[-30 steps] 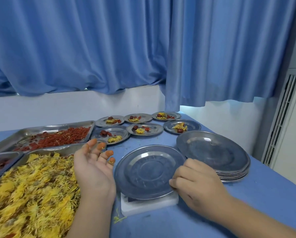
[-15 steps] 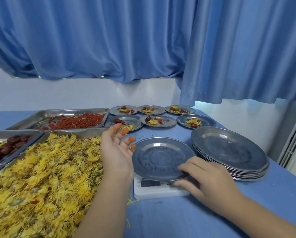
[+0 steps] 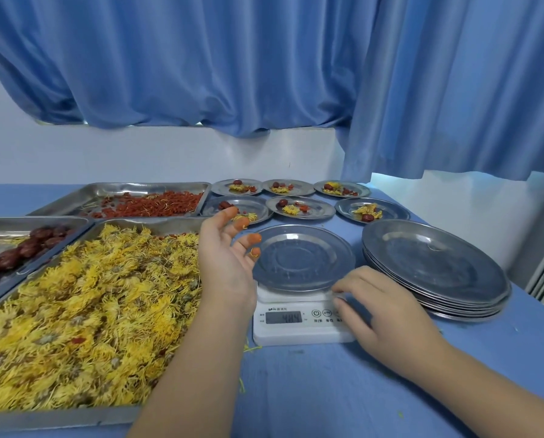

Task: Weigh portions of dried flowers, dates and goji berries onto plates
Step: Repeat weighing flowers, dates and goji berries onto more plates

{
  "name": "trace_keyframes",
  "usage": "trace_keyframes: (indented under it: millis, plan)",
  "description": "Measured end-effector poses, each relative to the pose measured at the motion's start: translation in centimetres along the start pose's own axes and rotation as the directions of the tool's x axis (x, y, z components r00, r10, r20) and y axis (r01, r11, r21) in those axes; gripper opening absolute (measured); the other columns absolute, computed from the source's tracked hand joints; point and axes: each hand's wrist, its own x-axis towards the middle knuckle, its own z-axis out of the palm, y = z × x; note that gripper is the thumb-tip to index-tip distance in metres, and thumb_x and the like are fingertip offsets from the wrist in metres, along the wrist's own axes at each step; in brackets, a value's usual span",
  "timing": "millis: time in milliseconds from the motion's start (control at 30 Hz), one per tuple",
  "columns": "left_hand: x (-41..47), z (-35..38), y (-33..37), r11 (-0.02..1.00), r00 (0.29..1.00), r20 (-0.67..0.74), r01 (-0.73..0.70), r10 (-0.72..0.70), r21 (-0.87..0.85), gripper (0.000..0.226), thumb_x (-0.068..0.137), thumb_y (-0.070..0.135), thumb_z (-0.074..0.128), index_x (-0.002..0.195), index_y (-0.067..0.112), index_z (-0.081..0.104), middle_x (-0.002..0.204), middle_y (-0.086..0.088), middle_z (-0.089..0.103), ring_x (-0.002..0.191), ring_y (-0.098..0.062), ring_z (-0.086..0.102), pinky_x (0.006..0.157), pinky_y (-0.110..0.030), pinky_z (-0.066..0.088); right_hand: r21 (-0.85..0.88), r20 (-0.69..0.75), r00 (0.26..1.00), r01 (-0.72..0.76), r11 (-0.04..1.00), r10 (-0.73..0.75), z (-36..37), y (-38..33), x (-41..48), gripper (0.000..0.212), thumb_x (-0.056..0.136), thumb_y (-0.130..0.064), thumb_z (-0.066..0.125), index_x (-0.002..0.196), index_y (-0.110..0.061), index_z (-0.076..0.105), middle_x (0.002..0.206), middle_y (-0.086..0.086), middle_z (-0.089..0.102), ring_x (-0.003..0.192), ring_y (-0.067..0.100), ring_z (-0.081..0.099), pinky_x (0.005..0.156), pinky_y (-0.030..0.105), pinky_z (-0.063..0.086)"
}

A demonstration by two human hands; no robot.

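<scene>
An empty steel plate (image 3: 302,259) rests on a white digital scale (image 3: 296,325) whose display is lit. My left hand (image 3: 225,257) hovers open, palm up, just left of the plate, its fingertips stained orange. My right hand (image 3: 381,311) lies on the scale's right front corner, fingertips at the buttons below the plate's rim. A big tray of yellow dried flowers (image 3: 84,308) fills the left. Behind it sit a tray of goji berries (image 3: 150,205) and a tray of dates (image 3: 21,248).
A stack of empty steel plates (image 3: 435,267) stands right of the scale. Several filled small plates (image 3: 302,207) line the back of the blue table. Blue curtains hang behind. The table's right edge runs near a white wall unit.
The view has tilted down and closer, bringing the scale's display into sight. My right hand slid from the plate's rim down to the scale's buttons. My left hand stayed open beside the plate.
</scene>
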Motion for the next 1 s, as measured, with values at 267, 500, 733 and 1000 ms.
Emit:
trace_keyframes:
  millis: [267,500,733,1000]
  plan:
    - [0.0,-0.1,-0.1,0.999,1.0,-0.011,0.012,-0.012,0.044,0.02,0.092,0.031,0.048,0.098,0.019,0.063,0.084,0.003,0.062,0.053,-0.009,0.055,0.057,-0.026,0.042,0.026,0.149,0.989,0.017,1.0,-0.021,-1.1,0.5,-0.3,0.015,0.087,-0.03,0.057,0.079,-0.022,0.066,0.066,-0.011,0.058,0.063,0.01,0.053,0.061,0.03,0.048]
    - [0.3,-0.1,-0.4,0.995,1.0,-0.022,0.021,-0.019,0.101,0.018,0.092,0.03,0.049,0.096,0.021,0.064,0.083,0.006,0.065,0.049,-0.007,0.056,0.054,-0.025,0.042,0.03,0.403,0.911,-0.113,0.993,0.092,-1.7,2.3,-0.9,0.03,0.086,-0.06,0.042,0.101,-0.038,0.055,0.066,-0.017,0.055,0.062,0.01,0.051,0.055,0.026,0.041]
    - [0.5,-0.2,-0.8,0.985,1.0,-0.027,0.01,-0.006,0.17,0.016,0.091,0.028,0.052,0.096,0.021,0.065,0.086,0.004,0.064,0.051,-0.008,0.056,0.062,-0.029,0.042,-0.04,0.454,0.885,-0.095,0.995,0.102,-1.2,1.8,-1.3,0.039,0.081,-0.071,0.034,0.11,-0.044,0.036,0.061,-0.016,0.052,0.059,0.003,0.049,0.054,0.022,0.037]
    - [0.8,-0.3,-1.0,0.98,1.0,0.006,0.026,-0.028,0.195,0.015,0.088,0.029,0.055,0.095,0.023,0.067,0.077,0.009,0.067,0.051,-0.007,0.056,0.054,-0.025,0.042,-0.078,0.453,0.884,-0.086,0.993,0.112,-1.0,1.5,-1.2,0.041,0.079,-0.072,0.032,0.108,-0.043,0.035,0.061,-0.016,0.05,0.058,0.0,0.046,0.051,0.018,0.031]
